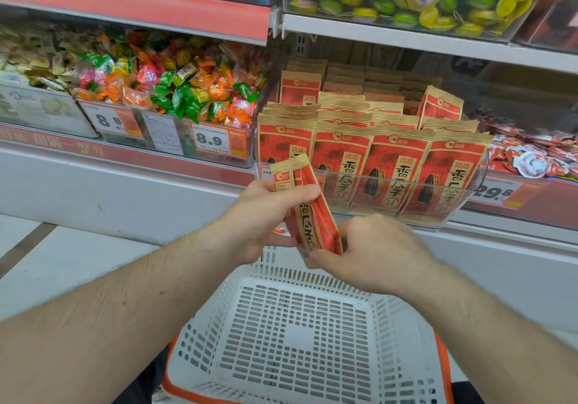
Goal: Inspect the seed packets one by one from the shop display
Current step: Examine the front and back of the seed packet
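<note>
Both hands on one sunflower seed packet (312,213): left hand (266,216) grips its upper half, right hand (372,250) pinches the bottom, above the white basket (312,281).

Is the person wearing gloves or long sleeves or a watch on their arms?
No. The left hand and right hand are bare, with no gloves or rings showing. Both forearms are uncovered as far as the picture shows, with no sleeves, watch or bracelet, only some hair.

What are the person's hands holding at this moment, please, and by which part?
Both hold red seed packets: the left hand grips them near the top, and the right hand pinches the bottom edge.
</note>
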